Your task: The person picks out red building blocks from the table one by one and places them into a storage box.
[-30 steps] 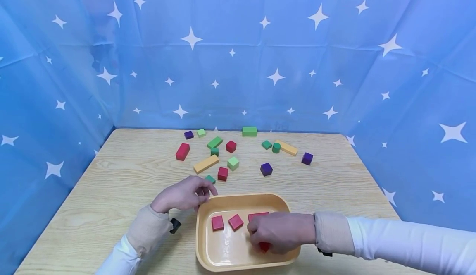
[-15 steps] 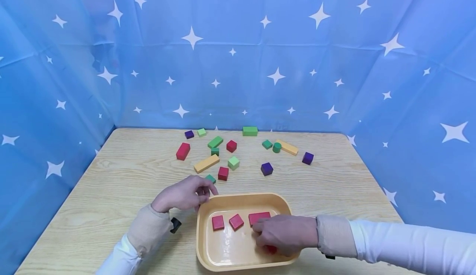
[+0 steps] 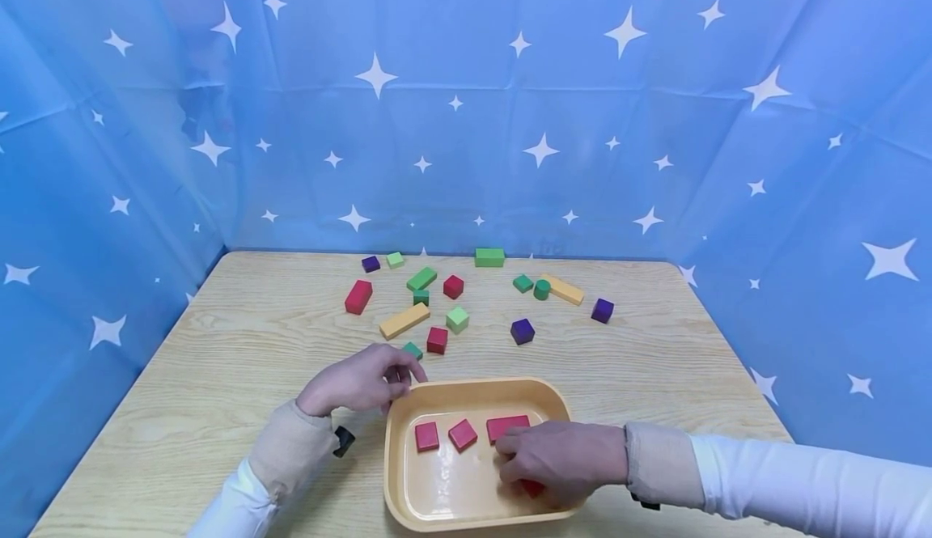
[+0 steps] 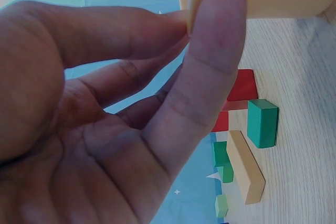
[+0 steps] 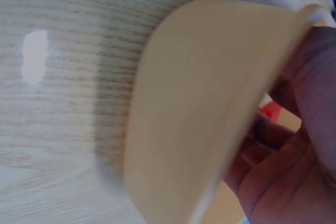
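A tan plastic tub (image 3: 391,473) sits at the table's near side. At its far left corner, my left hand (image 3: 364,378) pinches the rim between thumb and finger; the left wrist view shows this grip close up. My right hand (image 3: 562,459) reaches over the tub's right side, fingers curled down around a red block (image 3: 533,487) that is mostly covered. Inside the tub, left of that hand, lie a red square block (image 3: 426,436), a tilted red block (image 3: 462,434) and a longer red block (image 3: 507,425). The tub's outer wall (image 5: 184,98) fills the right wrist view.
Beyond the tub, loose blocks are scattered: a red cube (image 3: 437,340), a purple cube (image 3: 522,331), a light green cube (image 3: 457,319), a yellow plank (image 3: 404,321) and several others. A blue star-patterned curtain (image 3: 466,117) encloses the table (image 3: 218,376).
My right hand has shifted slightly right inside the tub with the red block under its fingers, uncovering more of the longer red block. The left hand has stayed at the rim.
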{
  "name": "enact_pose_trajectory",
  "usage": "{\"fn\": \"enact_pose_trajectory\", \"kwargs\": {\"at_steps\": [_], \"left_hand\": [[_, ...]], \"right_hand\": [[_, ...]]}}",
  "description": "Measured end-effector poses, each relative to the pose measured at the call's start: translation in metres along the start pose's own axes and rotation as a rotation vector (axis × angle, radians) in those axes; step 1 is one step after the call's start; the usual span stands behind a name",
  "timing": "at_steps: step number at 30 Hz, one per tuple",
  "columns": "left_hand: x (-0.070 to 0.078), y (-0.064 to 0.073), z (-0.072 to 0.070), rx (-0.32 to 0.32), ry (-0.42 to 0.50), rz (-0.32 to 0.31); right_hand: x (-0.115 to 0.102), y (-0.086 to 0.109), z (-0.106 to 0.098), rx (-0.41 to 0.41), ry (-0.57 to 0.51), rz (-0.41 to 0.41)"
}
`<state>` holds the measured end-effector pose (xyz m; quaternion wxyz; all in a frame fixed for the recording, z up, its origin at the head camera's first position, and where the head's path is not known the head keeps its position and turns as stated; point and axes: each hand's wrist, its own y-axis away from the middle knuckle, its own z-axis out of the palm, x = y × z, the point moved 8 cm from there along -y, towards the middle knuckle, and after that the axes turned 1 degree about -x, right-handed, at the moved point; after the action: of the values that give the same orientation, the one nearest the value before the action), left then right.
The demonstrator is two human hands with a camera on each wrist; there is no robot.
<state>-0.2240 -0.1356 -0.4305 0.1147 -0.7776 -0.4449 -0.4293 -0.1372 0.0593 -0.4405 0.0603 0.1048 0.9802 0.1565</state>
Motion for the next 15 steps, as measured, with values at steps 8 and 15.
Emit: {"fn": "enact_pose_trajectory", "kwargs": {"at_steps": [8,15], "left_hand": [[-0.001,-0.002,0.000,0.000,0.012,-0.006],[-0.001,-0.002,0.000,-0.002,0.015,-0.013]], "right_hand": [[0.012,0.004,-0.015,-0.017,-0.265,0.031],[0.020,0.009,-0.029,0.016,-0.363,0.058]]}}
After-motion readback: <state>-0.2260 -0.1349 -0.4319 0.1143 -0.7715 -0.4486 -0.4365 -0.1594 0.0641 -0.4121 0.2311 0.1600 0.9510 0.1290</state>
